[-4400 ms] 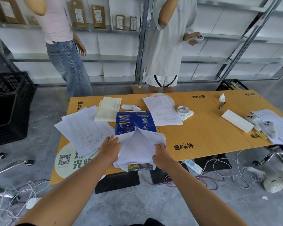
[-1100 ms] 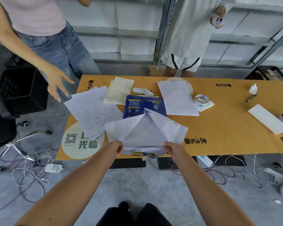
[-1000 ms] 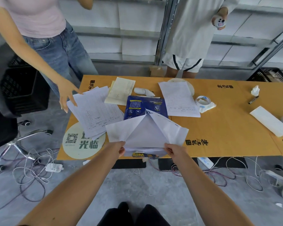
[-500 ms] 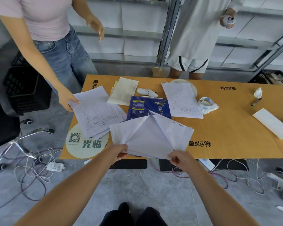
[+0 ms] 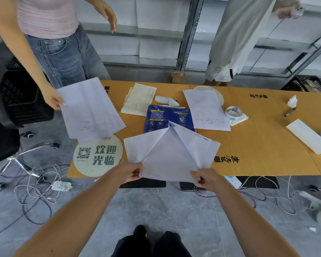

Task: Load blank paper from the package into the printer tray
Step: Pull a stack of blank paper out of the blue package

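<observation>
The blank paper (image 5: 170, 156) has come clear of the blue package (image 5: 167, 117) on the worktop (image 5: 258, 145), left hand (image 5: 131, 171) and right hand (image 5: 206, 178) each in a pinching grip on a near corner. A bystander's printed sheets (image 5: 89, 108) have lifted away too. The sheets look fanned, and no printer tray is in view.

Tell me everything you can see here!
blank paper: one stack, white, held at table's near edge
package: one, blue, behind the paper
table: one, orange
printed sheets: a few, white, held by a bystander at left
form: one, white, mid table
tape roll: one, white, right of form
round sign: one, cream, left corner
left hand: grips paper's left edge
right hand: grips paper's right corner
</observation>
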